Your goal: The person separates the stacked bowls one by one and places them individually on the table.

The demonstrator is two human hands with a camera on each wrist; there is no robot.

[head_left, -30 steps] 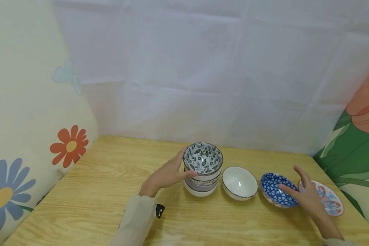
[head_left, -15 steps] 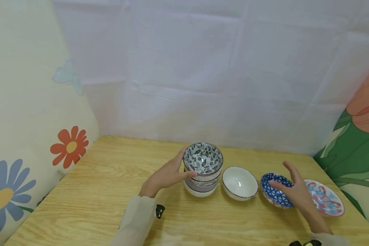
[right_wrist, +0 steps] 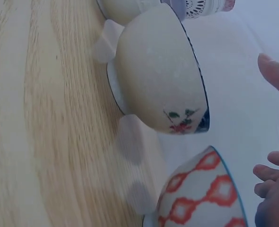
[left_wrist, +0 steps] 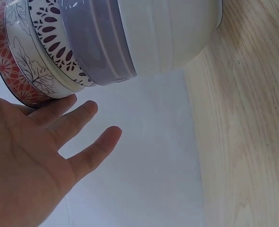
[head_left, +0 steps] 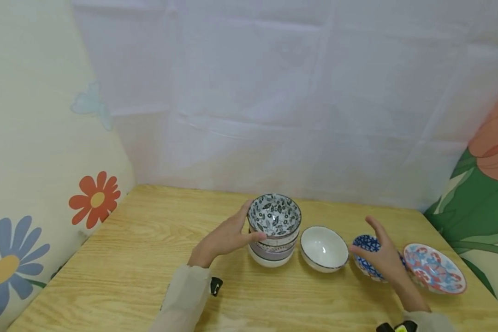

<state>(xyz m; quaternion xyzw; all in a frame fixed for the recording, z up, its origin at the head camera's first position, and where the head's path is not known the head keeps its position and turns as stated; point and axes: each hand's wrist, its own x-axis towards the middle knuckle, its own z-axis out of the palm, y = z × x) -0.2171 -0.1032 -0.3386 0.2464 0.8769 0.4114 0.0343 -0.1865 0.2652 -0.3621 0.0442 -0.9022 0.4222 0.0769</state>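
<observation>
One bowl stack (head_left: 274, 214) seen lower centre; one white bowl (head_left: 323, 246), one blue bowl (head_left: 365, 243), one dish (head_left: 435, 267) lower right. Left grip (head_left: 227, 236) spread, rested against bowl stack; right grip (head_left: 385, 257) spread, held near blue bowl.

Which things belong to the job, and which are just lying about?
Likely in the job:
stack of round patterned ceramic bowls, left hand touching
round dark-rimmed white ceramic bowl
round blue-and-white ceramic bowl, partly hidden by right hand

Probably lying about:
red-and-blue patterned ceramic dish, untouched
creased white backdrop sheet
</observation>
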